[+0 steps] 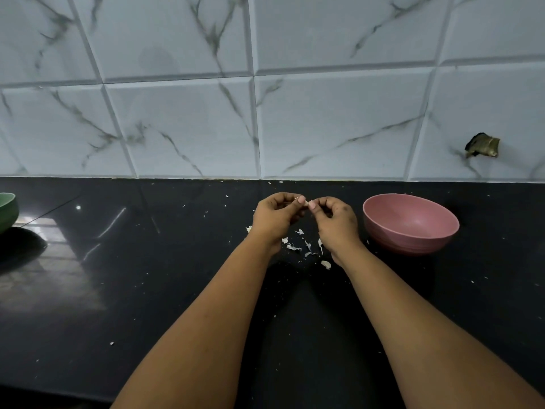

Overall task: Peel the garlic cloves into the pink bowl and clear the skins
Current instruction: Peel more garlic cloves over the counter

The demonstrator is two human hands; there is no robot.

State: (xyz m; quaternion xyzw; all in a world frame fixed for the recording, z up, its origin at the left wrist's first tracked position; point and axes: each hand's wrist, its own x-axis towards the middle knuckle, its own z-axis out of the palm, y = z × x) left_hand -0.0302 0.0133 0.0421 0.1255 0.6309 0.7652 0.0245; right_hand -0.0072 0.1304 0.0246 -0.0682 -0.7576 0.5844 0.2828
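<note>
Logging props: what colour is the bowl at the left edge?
Green bowl, head view.

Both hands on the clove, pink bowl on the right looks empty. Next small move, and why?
Probably keep peeling: left hand and right hand pinch a clove between fingertips, skin seemingly still attached. Skins litter the counter; the pink bowl holds nothing visible.

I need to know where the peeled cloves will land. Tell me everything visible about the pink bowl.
The pink bowl is round, matte, plastic-looking, with faint ridges near its base. It stands upright on the black counter, to the right of the right hand, which does not touch it. The visible part of its inside looks empty.
</note>
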